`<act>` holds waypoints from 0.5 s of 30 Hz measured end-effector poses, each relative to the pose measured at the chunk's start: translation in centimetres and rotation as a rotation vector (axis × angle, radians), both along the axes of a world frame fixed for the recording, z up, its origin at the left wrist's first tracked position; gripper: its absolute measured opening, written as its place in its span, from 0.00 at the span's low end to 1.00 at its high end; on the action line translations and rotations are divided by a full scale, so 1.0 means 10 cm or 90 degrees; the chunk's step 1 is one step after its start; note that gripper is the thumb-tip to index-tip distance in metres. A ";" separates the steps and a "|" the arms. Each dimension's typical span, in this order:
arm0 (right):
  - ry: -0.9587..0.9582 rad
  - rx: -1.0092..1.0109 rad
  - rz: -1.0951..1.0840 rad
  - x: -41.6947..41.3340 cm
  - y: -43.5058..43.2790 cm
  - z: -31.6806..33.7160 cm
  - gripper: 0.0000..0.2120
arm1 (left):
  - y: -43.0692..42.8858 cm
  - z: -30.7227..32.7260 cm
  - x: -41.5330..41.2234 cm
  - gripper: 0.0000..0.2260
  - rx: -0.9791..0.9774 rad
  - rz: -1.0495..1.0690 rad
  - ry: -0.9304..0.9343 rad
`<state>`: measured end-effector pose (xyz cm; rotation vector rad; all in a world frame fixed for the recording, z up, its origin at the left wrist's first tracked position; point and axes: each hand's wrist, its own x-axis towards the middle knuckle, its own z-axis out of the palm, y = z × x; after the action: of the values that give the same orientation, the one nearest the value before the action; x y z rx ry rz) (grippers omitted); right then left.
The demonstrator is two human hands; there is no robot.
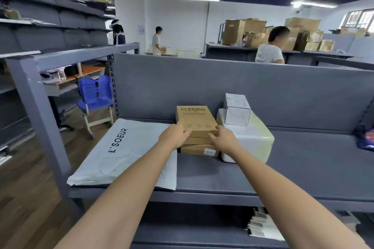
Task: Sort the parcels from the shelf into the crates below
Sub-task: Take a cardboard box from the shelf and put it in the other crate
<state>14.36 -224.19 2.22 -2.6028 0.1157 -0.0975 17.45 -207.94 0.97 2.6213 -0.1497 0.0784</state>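
Both hands flank the top brown box (194, 119) on the shelf (303, 159).
Left hand (175, 135) and right hand (224, 137) grasp its near corners; long axis runs away from them.

Counting three flat brown cardboard boxes (195, 118) in one stack. Also tallying one small white carton (236, 111), one large white tape-wrapped foam box (249, 141), one white plastic mailer bag (113, 151), one blue plastic chair (95, 93), and three people in the background (269, 50). Numbering two bare hands: left hand (176, 133), right hand (224, 137).
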 end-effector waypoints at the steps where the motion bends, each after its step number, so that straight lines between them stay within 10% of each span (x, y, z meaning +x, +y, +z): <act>1: 0.007 0.019 -0.003 0.06 0.01 -0.01 0.22 | -0.01 -0.02 0.04 0.22 -0.029 -0.007 0.017; 15: 0.064 0.343 -0.067 0.30 0.06 -0.04 0.19 | 0.17 -0.05 0.18 0.28 -0.333 0.116 0.131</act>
<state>17.31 -223.55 1.77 -2.0625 0.2739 0.0253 19.25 -206.29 0.49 2.0979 0.1630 -0.0796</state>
